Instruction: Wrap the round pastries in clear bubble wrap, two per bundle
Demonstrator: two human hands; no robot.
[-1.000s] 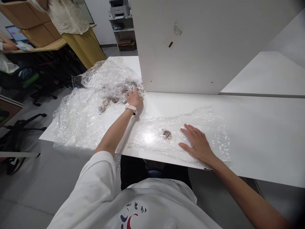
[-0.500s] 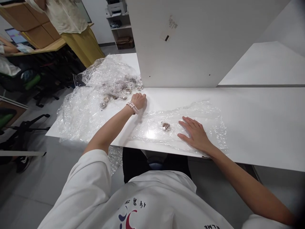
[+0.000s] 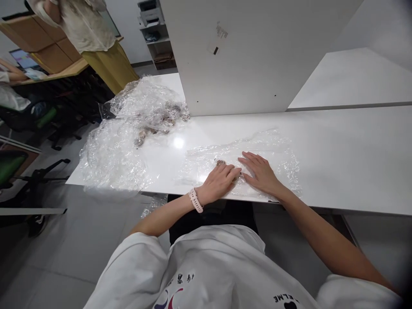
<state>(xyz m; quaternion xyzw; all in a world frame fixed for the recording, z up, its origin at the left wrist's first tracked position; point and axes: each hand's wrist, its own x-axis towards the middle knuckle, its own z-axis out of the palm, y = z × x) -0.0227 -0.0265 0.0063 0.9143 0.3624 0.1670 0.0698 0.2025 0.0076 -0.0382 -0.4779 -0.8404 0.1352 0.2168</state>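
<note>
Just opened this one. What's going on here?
A person has both bare hands at a sheet of clear plastic film lying on a white table. The right hand rests flat on it; the left hand is beside it, partly hiding a small brown item. Whether the left holds anything is unclear. Toward the left lies a crumpled heap of clear plastic with more small brownish items.

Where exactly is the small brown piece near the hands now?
In the head view, the small brown piece lies slightly right of centre, amid the clear plastic, just beyond the left hand.
</note>
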